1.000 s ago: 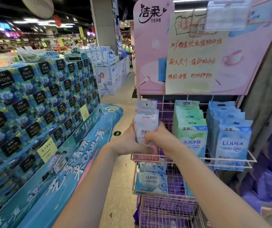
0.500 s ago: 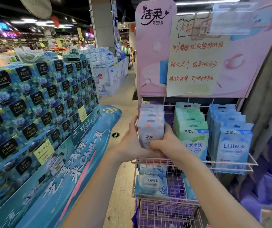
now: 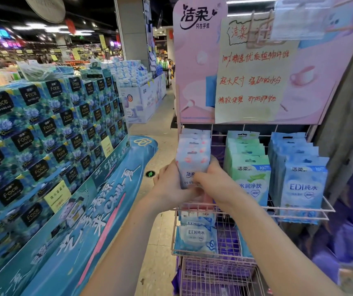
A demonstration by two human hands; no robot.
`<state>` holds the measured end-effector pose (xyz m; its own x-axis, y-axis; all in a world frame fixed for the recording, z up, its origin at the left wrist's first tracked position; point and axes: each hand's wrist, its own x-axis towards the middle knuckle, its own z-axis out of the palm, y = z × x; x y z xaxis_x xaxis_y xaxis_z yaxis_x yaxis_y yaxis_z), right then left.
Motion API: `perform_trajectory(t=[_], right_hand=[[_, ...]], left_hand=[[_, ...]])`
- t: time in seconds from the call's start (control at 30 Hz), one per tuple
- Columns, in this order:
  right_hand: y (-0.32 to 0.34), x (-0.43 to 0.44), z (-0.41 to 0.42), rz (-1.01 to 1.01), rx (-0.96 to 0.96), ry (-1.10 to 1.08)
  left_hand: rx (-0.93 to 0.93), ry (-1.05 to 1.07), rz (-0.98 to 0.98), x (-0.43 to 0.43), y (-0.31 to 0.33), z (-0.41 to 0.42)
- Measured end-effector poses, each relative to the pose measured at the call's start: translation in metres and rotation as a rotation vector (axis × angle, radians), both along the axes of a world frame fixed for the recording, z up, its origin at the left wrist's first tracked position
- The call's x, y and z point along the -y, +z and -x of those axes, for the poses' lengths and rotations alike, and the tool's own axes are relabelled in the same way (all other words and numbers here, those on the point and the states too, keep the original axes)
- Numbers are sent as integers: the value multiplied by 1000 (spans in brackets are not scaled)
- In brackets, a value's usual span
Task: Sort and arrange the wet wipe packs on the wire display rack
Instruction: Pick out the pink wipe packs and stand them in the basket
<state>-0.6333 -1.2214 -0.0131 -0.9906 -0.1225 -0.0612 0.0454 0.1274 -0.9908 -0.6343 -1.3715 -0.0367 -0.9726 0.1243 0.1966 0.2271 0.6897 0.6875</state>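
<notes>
Supermarket aisle conditions are recorded as follows: stacked tissue boxes are ranged along the left, with tiled floor between them and the wire display rack. At the left end of the rack's upper shelf, the row of pink wet wipe packs is found upright and is clasped from both sides. The left hand is curled round the row's left edge, and the right hand is wrapped over its right edge, so that the front packs are gripped between them. This two-sided hold is judged to serve squaring: the packs are pressed together so that their faces line up behind the shelf's front rail. Just beside them, in the middle, the green packs are filed one behind another, labels forward. At the right end the blue packs are filed likewise, their bottom edges retained by the rail. These two rows appear to be in order. On the shelf below, further blue-labelled packs are lying tilted and loosely overlapped, and are judged to be awaiting attention.
</notes>
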Motion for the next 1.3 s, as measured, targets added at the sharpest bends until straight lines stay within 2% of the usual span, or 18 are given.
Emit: perform_trajectory(t=[0.3, 0.4, 0.53, 0.6, 0.73, 0.83, 0.9, 1.0, 1.07, 1.17, 1.3], right_hand=[[-7, 1, 5, 12, -11, 22], [-5, 0, 3, -11, 36, -13], [3, 0, -12, -316, -20, -153], [4, -2, -30, -310, -142, -204], [-18, -8, -85, -74, -451, -288], [-63, -21, -109, 0, -564, -291], [-97, -31, -111, -63, -479, -263], [-139, -45, -97, -143, -214, -295], [-159, -53, -82, -158, -95, -338], [-164, -54, -59, 3, 71, -355], [-166, -41, -20, -43, 438, -272]], left_hand=[[81, 69, -39, -7, -4, -5], [83, 110, 11, -8, -6, -7], [1, 106, -74, -6, -11, -20], [-26, 141, -215, -9, -20, -29], [-51, 264, -727, -11, -62, -46], [-96, 381, -854, -16, -83, -55], [-160, 384, -857, -21, -94, -60], [-228, 406, -799, -28, -114, -61], [-154, 443, -677, -32, -131, -56], [65, 472, -427, -34, -160, -43], [207, 329, -66, -34, -184, -29]])
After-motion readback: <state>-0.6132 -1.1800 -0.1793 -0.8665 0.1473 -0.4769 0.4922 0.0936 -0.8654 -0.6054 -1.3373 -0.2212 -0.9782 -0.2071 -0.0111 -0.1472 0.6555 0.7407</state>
